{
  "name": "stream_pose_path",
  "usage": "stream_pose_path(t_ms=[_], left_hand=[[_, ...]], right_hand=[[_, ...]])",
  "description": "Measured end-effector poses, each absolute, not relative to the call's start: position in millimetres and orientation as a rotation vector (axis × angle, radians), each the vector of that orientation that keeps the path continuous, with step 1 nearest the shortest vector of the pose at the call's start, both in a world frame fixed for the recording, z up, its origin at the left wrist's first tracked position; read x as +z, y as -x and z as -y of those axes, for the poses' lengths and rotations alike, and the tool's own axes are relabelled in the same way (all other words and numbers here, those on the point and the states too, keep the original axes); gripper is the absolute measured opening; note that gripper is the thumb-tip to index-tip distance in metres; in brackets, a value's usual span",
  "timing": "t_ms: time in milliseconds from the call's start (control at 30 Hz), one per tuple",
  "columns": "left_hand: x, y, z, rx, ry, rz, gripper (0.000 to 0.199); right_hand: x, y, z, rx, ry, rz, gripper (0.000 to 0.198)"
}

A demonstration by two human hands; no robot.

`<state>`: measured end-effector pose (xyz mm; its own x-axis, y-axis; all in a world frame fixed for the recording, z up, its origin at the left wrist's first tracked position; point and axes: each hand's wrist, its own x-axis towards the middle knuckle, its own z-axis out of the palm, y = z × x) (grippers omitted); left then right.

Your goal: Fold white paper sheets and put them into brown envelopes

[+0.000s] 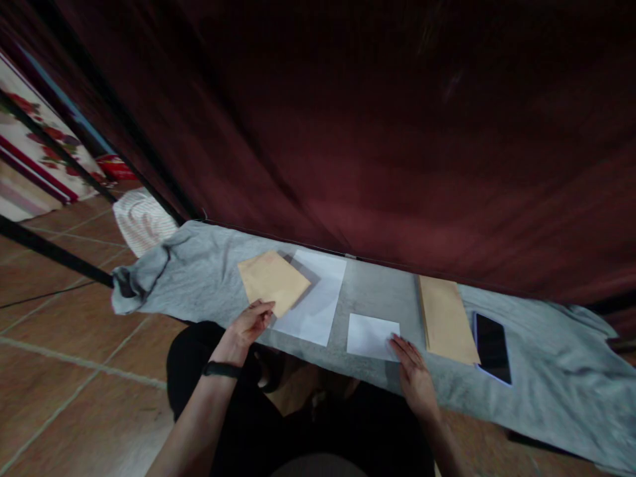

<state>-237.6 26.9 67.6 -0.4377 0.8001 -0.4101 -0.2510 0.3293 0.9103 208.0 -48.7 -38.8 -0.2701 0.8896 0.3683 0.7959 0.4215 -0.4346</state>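
My left hand (254, 321) pinches the lower corner of a tan paper envelope (273, 278), its flap edge pointing right. The envelope is raised, casting a shadow on a large white sheet of paper (320, 291) beneath its right side. To the right lies a small white rectangle of paper (370, 336), apparently folded. The fingers of my right hand (412, 368) rest stretched out on its right edge, and the thumb is mostly hidden. Further right, a stack of tan envelopes (447, 318) lies close to a dark-screened phone (493, 348).
Grey cloth (209, 265) covers the narrow bench, which runs along a dark red curtain (372, 165). A striped cloth bundle (144, 222) sits past the left end. Black metal poles (54, 248) slant across the left, over the tiled floor (99, 371).
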Motion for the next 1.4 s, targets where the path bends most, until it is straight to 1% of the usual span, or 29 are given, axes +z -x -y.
stream_pose_path(t_ms=[67, 233, 367, 433, 533, 633, 700, 767, 833, 900, 1067, 1200, 1300, 1367, 1400], left_hand=[[62, 211, -24, 1.27, -0.49, -1.496, 0.028], [48, 144, -18, 1.198, -0.454, -1.303, 0.025], [39, 104, -9, 1.153, -0.47, -1.213, 0.029], [34, 88, -4, 1.129, -0.494, -1.187, 0.031], [25, 70, 4, 1.087, -0.593, -1.188, 0.033], [17, 59, 11, 1.058, -0.684, -1.186, 0.033], [14, 57, 15, 1.044, -0.701, -1.167, 0.032], [13, 58, 18, 1.033, -0.686, -1.129, 0.032], [13, 58, 21, 1.032, -0.615, -1.074, 0.034], [15, 57, 23, 1.033, -0.513, -1.036, 0.035], [22, 49, 25, 1.003, -0.387, -1.009, 0.039], [19, 49, 36, 0.949, -0.437, -1.011, 0.039], [19, 54, 45, 0.791, -0.735, -1.126, 0.033], [25, 57, 46, 0.764, -1.152, -1.253, 0.026], [30, 58, 44, 0.781, -1.412, -1.309, 0.026]], right_hand=[[-35, -209, 48, 0.279, 1.435, 2.088, 0.067], [-24, -212, 46, 0.482, 1.428, 2.016, 0.062], [-14, -202, 44, 0.609, 1.491, 1.786, 0.043], [-9, -187, 40, 0.7, 1.532, 1.59, 0.041], [-1, -157, 30, 0.956, 1.473, 1.276, 0.046], [7, -130, 20, 1.275, 1.343, 0.956, 0.056], [15, -120, 17, 1.419, 1.248, 0.801, 0.052], [22, -116, 17, 1.49, 1.191, 0.696, 0.041], [28, -115, 18, 1.514, 1.185, 0.642, 0.033], [31, -116, 20, 1.53, 1.207, 0.634, 0.03], [25, -117, 21, 1.574, 1.242, 0.716, 0.035], [15, -124, 16, 1.467, 1.279, 0.876, 0.034], [9, -132, 14, 1.314, 1.319, 1.007, 0.027], [6, -136, 15, 1.21, 1.365, 1.125, 0.027], [5, -138, 16, 1.178, 1.381, 1.168, 0.029]])
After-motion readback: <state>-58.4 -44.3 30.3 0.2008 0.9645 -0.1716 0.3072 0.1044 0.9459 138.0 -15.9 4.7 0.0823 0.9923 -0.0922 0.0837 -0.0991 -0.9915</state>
